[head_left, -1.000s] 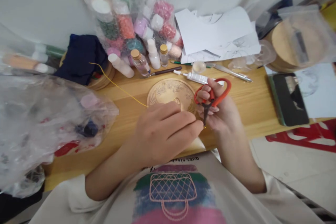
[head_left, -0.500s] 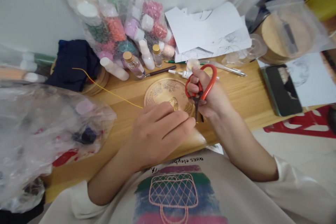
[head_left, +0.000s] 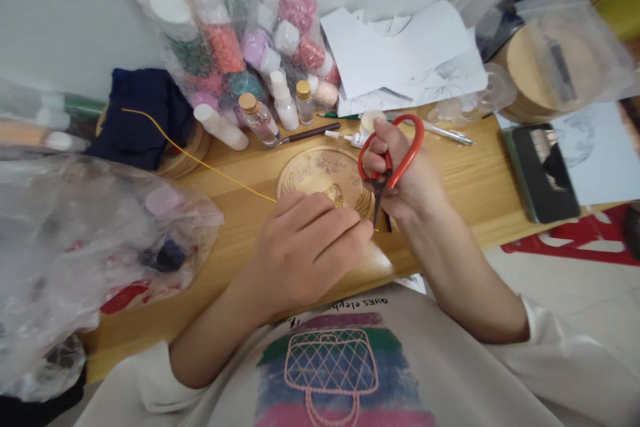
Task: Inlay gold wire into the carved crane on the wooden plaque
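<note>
My left hand is closed on a thin yellow cord, which trails from it up and left over a dark blue cloth. A tiny yellow end shows past its fingertips, at the tips of the scissors. In my right hand are red-handled scissors, pointing down, with blades that look together. Beyond the left hand lies a round wooden disc with drawn wave-like patterns and a gold-coloured coil on it. The hand hides the disc's near part.
Small bottles and a plastic bag of colourful jars stand at the back. Papers lie behind the right hand. A phone is at the right, a crumpled plastic bag at the left.
The view has shifted slightly. Both hands keep nearly the same pose, with the scissors still by the left fingertips. The cord's free end has swung a little up and left.
</note>
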Demonstrator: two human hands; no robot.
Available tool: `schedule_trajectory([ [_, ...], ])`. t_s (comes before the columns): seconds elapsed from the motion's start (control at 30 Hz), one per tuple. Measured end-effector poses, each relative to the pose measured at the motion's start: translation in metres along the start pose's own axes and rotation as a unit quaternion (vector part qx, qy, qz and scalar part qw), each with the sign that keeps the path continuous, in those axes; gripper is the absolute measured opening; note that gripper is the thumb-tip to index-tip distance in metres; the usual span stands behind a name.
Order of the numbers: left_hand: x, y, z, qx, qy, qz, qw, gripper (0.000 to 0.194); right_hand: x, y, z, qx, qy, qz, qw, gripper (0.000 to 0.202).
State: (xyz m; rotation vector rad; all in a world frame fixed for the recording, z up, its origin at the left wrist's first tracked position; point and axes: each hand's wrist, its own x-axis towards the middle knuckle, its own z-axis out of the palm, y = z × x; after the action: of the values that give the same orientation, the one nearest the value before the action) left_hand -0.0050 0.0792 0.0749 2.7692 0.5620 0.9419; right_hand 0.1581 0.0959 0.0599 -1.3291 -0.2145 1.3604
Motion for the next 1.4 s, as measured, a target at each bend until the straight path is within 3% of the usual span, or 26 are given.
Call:
schedule_trajectory([
  [0.17, -0.003, -0.001, 0.003, -0.017, -0.003, -0.013, 1.000, 0.014, -0.004, -0.005, 0.002, 0.030, 0.009, -0.041, 0.999, 0.053],
  [0.4, -0.003, 0.000, -0.001, -0.032, 0.021, -0.051, 0.998, 0.014, -0.010, -0.015, 0.002, 0.076, -0.007, 0.059, 0.995, 0.054],
  [0.77, 0.000, 0.002, -0.012, -0.033, 0.060, -0.054, 0.996, 0.018, -0.014, -0.015, -0.004, 0.114, -0.098, 0.098, 0.984, 0.053],
  [0.9, 0.005, 0.007, -0.019, -0.035, 0.075, -0.080, 0.993, 0.016, -0.019, -0.023, -0.005, 0.118, -0.078, 0.094, 0.985, 0.052],
  [1.0, 0.014, 0.014, -0.026, -0.065, 0.113, -0.120, 0.984, 0.013, -0.025, -0.030, -0.007, 0.128, -0.075, 0.028, 0.989, 0.048],
  [1.13, 0.032, 0.025, -0.039, -0.125, 0.203, -0.204, 0.949, 0.010, -0.035, -0.047, -0.012, 0.154, -0.132, -0.117, 0.972, 0.039],
  [1.2, 0.042, 0.029, -0.046, -0.192, 0.242, -0.247, 0.918, 0.008, -0.044, -0.061, -0.011, 0.175, -0.150, -0.197, 0.953, 0.034],
  [1.3, 0.055, 0.033, -0.055, -0.331, 0.250, -0.284, 0.865, 0.006, -0.062, -0.081, -0.001, 0.188, -0.170, -0.308, 0.917, 0.029],
  [1.4, 0.068, 0.037, -0.062, -0.447, 0.262, -0.289, 0.805, 0.010, -0.080, -0.094, 0.011, 0.191, -0.163, -0.357, 0.900, 0.030],
])
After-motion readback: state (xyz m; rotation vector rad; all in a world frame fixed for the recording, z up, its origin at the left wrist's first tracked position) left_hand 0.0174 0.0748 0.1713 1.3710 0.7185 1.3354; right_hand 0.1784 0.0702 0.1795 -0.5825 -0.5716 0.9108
